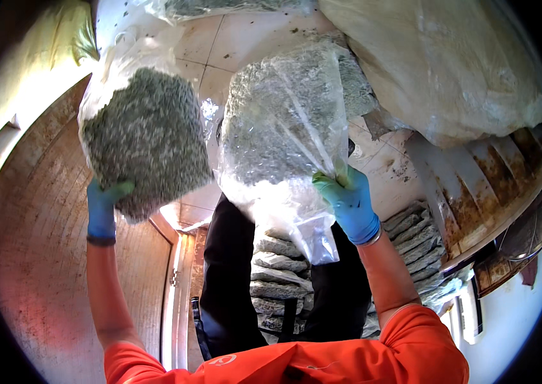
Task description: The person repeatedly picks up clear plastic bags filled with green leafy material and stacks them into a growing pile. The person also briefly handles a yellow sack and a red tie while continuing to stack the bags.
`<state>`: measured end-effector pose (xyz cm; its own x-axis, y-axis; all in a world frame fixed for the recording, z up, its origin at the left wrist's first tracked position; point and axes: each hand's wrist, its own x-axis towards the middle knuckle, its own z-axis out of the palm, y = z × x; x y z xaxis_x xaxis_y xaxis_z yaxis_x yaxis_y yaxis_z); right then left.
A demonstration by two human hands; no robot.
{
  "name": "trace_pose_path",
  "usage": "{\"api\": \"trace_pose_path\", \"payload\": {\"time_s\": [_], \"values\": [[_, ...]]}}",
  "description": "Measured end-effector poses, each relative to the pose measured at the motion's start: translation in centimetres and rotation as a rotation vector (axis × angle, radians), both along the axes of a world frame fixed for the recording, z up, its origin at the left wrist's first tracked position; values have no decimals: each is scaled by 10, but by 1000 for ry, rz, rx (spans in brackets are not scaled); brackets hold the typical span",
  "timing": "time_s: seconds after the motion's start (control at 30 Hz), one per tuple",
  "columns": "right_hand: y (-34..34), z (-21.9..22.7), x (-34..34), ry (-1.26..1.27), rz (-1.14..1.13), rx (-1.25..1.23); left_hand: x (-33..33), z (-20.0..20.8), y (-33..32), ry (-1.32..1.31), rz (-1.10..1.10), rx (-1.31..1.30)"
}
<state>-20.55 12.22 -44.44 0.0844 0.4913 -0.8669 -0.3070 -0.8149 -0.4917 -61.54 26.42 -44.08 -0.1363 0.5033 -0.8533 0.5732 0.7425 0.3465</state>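
Note:
My left hand (pixel 106 203), in a blue and green glove, is closed on the lower left corner of a clear plastic bag (pixel 146 137) of dark grey-green, flaky material. This bag is tilted, its loose plastic end pointing away from me. To its right, a second clear plastic bag (pixel 280 109) of paler grey-green material lies before my knees. My right hand (pixel 351 203), gloved alike, pinches the gathered plastic near this bag's near right edge. The loose near end of the plastic hangs below that hand. What the material is, I cannot tell.
Filled flat bags stand stacked between my legs (pixel 277 272), with another stack (pixel 415 240) to their right. A large translucent sack (pixel 437 64) bulges at the far right, above a stained slatted wooden piece (pixel 482 185). Brown wooden panelling (pixel 66 237) is at left; the floor (pixel 197 41) is tiled.

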Motion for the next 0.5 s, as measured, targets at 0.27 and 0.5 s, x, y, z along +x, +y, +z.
{"api": "trace_pose_path", "payload": {"time_s": [0.27,0.5], "values": [[-77,-29,28,-154,-453,-21,28,55,-2,-85,-56,-35],[-158,-206,21,-123,-854,-153,110,10,4,-389,-269,-49]]}}
